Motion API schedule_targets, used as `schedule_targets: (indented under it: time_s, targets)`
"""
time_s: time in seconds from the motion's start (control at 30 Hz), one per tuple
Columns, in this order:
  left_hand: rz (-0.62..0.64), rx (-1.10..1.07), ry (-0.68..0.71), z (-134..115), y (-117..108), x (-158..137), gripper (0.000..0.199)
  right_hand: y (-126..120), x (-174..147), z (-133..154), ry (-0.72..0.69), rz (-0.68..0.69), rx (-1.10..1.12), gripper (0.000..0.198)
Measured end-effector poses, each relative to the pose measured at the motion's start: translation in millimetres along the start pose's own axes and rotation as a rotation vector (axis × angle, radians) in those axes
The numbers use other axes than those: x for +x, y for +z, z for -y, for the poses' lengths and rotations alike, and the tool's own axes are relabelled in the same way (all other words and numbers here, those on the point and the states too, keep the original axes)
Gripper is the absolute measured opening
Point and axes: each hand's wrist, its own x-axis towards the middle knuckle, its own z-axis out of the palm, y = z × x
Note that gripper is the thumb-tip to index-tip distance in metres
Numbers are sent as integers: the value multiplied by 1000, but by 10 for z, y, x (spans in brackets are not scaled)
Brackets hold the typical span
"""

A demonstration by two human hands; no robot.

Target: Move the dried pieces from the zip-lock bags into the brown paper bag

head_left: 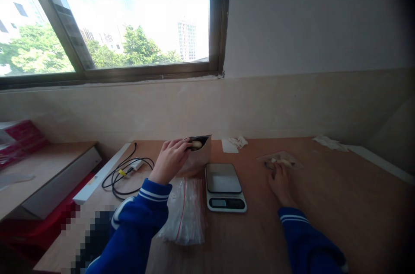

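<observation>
My left hand (171, 157) is closed on the rim of an upright paper bag (198, 159), its fingers curled over the opening. Inside the mouth of that bag a pale, rounded piece (196, 144) shows; what it is I cannot make out. On the right, my right hand (280, 181) has its fingers bent and pressed on the near side of a small clear zip bag (295, 159) lying flat. Pale and dark bits are inside it. Between the hands stands a kitchen scale (223, 179) with a bare platform. A stack of clear zip bags (184, 213) lies left of the scale.
A black cable (113, 179) with a white adapter (136, 164) lies coiled at the left. Crumpled tissue (238, 141) and more white paper (330, 143) sit by the wall. A pink box (29, 138) rests on a neighbouring table (65, 153).
</observation>
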Motion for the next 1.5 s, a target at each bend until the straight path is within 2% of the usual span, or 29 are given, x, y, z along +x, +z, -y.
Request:
schedule_targets:
  time_s: [0.17, 0.33, 0.4, 0.57, 0.67, 0.77, 0.87, 0.93, 1.0, 1.1, 1.2, 1.27, 1.37, 1.5]
  targets:
    - [-13, 185, -37, 52, 51, -43, 31, -108, -2, 72, 48, 68, -42, 50]
    - [27, 232, -51, 94, 96, 72, 32, -194, 87, 123, 79, 64, -160, 40]
    - [-19, 218, -63, 109, 92, 85, 31, -220, 153, 127, 59, 46, -186, 35]
    - [-143, 141, -163, 107, 56, -62, 52, -269, 203, 118, -17, -37, -124, 32]
    - [-205, 78, -229, 78, 40, -183, 56, -356, 115, 156, -8, -138, 52, 37]
    - [-243, 13, -262, 5, 8, -272, 55, -574, -10, 287, 54, -279, 317, 41]
    - [-280, -37, -286, -172, -67, -343, 54, -935, -159, 551, 216, -394, 647, 44]
    - [-324, -77, -319, -377, -128, -400, 53, -1220, -283, 789, 325, -441, 833, 43]
    - [-346, -161, -349, -642, -167, -479, 51, -1501, -431, 1050, 377, -454, 991, 41]
    - [-314, -392, -346, -1059, -133, -656, 44, -1850, -685, 1416, 417, -299, 1138, 36]
    - [-200, -682, -416, -1370, -12, -870, 30, -2046, -919, 1671, 350, 45, 1224, 34]
    - [-58, -919, -501, -1491, 69, -994, 24, -2081, -1029, 1759, 304, 227, 1275, 34]
    - [110, -1164, -570, -1565, 151, -1116, 23, -2039, -1108, 1793, 301, 292, 1307, 35]
    - [200, -1183, -574, -1544, 213, -1192, 24, -1952, -1116, 1750, 312, 298, 1269, 34]
